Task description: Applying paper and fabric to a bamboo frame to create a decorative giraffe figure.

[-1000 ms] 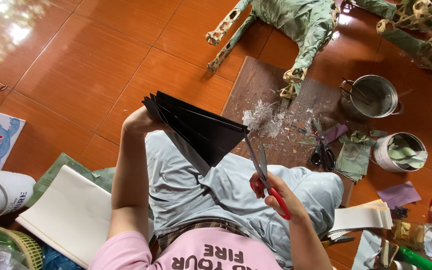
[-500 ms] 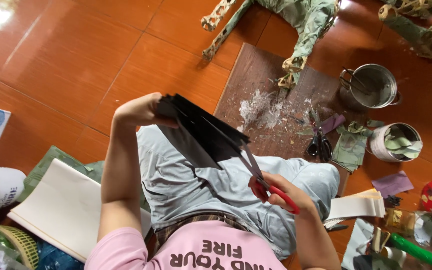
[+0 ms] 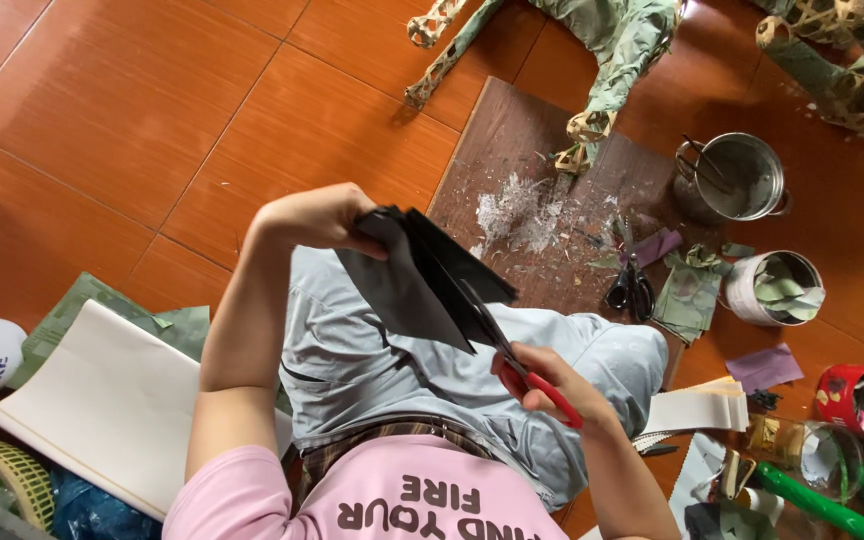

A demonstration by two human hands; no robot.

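My left hand (image 3: 314, 216) grips the top corner of a folded stack of black paper sheets (image 3: 414, 290) held above my lap. My right hand (image 3: 555, 388) is closed on red-handled scissors (image 3: 530, 372). Their blades reach up into the lower right edge of the black paper. My grey-trousered knee lies under both hands, and a pink shirt shows at the bottom edge.
A brown wooden board (image 3: 522, 140) with paper scraps lies on the orange tile floor. On and near it are black scissors (image 3: 632, 290), a metal pot (image 3: 742, 178), a white cup of paper pieces (image 3: 778, 290) and a paper-covered figure (image 3: 617, 45). White sheets (image 3: 102, 400) lie at left.
The black paper and my left hand have shifted right and lower, closer to my right hand. The scissor blades now sit further into the paper's edge.
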